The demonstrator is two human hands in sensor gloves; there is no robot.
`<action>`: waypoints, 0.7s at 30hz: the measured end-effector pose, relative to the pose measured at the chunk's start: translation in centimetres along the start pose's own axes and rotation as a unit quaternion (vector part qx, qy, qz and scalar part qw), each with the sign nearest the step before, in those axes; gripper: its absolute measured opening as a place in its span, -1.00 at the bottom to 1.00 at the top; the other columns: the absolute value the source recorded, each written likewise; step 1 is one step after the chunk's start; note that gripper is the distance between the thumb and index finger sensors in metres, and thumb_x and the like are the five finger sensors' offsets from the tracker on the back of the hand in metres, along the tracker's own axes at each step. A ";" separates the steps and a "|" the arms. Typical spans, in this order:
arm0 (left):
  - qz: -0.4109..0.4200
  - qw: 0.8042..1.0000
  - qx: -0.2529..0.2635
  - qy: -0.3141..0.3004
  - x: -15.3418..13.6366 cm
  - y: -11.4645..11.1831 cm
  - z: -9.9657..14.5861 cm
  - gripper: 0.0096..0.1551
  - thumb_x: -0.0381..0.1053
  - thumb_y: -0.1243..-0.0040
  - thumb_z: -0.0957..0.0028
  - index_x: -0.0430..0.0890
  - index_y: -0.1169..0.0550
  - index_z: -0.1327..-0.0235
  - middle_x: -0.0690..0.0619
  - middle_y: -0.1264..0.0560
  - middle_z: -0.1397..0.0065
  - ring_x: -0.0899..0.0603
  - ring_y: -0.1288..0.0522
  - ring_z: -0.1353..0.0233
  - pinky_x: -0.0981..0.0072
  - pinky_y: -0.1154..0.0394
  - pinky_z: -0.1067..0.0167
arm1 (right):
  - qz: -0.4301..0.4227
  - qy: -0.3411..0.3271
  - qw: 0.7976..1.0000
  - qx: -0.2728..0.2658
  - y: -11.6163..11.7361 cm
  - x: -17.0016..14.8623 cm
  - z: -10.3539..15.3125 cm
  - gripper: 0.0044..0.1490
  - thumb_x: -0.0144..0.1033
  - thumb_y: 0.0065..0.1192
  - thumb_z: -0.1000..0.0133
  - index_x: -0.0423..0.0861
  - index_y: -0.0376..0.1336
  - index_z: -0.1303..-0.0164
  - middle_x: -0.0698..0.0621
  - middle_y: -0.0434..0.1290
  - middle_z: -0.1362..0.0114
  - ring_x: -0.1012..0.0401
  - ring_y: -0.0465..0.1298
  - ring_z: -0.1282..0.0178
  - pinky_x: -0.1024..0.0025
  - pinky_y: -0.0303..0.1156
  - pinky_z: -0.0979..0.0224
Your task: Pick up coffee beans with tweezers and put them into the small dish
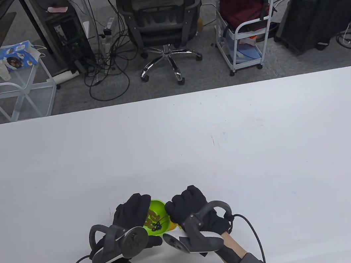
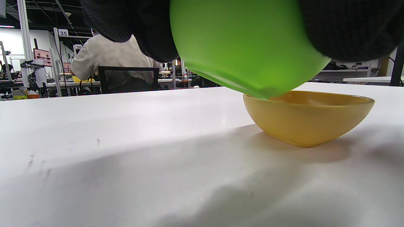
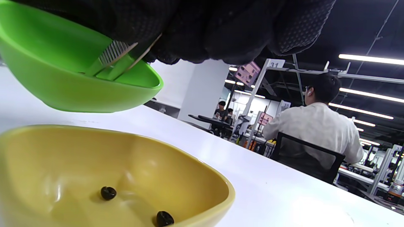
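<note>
My left hand (image 1: 132, 212) holds a green bowl (image 1: 158, 216) tilted above the table; several dark coffee beans (image 1: 156, 226) lie in it. In the left wrist view the green bowl (image 2: 249, 47) hangs over the rim of a yellow dish (image 2: 307, 118) that stands on the table. My right hand (image 1: 187, 205) grips metal tweezers (image 3: 115, 60) whose tips reach down into the green bowl (image 3: 72, 82); the tips are hidden. The yellow dish (image 3: 104, 176) holds two beans (image 3: 108, 193). In the table view only a sliver of the dish (image 1: 175, 228) shows under my right hand.
The white table (image 1: 177, 144) stretches wide beyond the hands. Beyond its far edge stand an office chair (image 1: 161, 19), two white carts (image 1: 10, 85) and a black computer case (image 1: 322, 2).
</note>
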State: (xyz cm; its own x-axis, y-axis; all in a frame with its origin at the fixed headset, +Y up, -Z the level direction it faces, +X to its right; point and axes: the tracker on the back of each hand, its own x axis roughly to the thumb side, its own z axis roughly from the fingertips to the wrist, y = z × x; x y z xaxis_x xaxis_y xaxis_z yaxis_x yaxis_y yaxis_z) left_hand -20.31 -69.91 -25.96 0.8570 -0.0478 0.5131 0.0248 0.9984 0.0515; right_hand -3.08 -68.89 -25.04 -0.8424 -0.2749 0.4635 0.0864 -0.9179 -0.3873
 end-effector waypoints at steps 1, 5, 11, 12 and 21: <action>0.001 1.000 0.000 0.000 0.0 0.0 0.0 0.42 0.47 -0.28 0.33 -0.32 -0.24 -0.71 -0.39 -0.27 -0.72 -0.37 -0.53 -0.56 -0.34 -0.42 -0.48 | 0.003 0.000 1.000 0.005 0.1 0.0 -0.1 -0.45 -0.11 0.06 -0.01 0.06 0.31 -0.22 0.13 0.50 -0.09 0.18 0.57 0.00 -0.10 0.36 -0.58; 0.000 1.000 0.000 0.000 0.0 0.0 0.0 0.42 0.47 -0.28 0.34 -0.33 -0.24 -0.72 -0.39 -0.27 -0.72 -0.38 -0.53 -0.55 -0.34 -0.42 -0.48 | 0.007 0.001 1.000 0.012 0.3 0.1 -0.2 -0.45 -0.12 0.02 -0.02 0.06 0.28 -0.23 0.12 0.48 -0.10 0.17 0.55 -0.01 -0.12 0.35 -0.58; -0.001 1.000 -0.001 -0.001 0.0 0.0 0.0 0.42 0.47 -0.28 0.34 -0.32 -0.24 -0.71 -0.39 -0.27 -0.72 -0.37 -0.53 -0.56 -0.34 -0.42 -0.48 | -0.003 0.006 1.000 0.017 0.4 0.0 -0.2 -0.45 -0.12 0.02 -0.02 0.06 0.28 -0.23 0.12 0.48 -0.10 0.17 0.55 -0.01 -0.12 0.35 -0.58; 0.001 1.000 0.000 0.000 0.0 0.0 0.0 0.42 0.47 -0.28 0.34 -0.33 -0.24 -0.71 -0.39 -0.27 -0.72 -0.37 -0.53 -0.56 -0.34 -0.42 -0.48 | -0.007 0.008 1.000 0.017 0.4 -0.1 -0.2 -0.45 -0.12 0.02 -0.02 0.06 0.28 -0.22 0.12 0.48 -0.10 0.17 0.55 -0.01 -0.12 0.35 -0.58; 0.001 1.000 0.000 0.000 0.0 0.0 0.0 0.42 0.47 -0.28 0.33 -0.32 -0.24 -0.72 -0.39 -0.27 -0.72 -0.37 -0.52 -0.56 -0.34 -0.42 -0.48 | -0.028 0.020 0.999 0.017 0.2 -0.8 -0.1 -0.45 -0.12 0.02 -0.02 0.06 0.29 -0.22 0.12 0.48 -0.09 0.17 0.56 0.00 -0.12 0.35 -0.57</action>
State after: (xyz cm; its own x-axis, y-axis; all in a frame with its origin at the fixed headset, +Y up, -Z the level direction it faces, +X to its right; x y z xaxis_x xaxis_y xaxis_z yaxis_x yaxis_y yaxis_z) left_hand -20.33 -69.94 -25.92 0.8572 -0.0465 0.5129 0.0233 0.9984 0.0515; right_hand -2.44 -68.81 -25.58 -0.8670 -0.2114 0.4513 0.0559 -0.9411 -0.3336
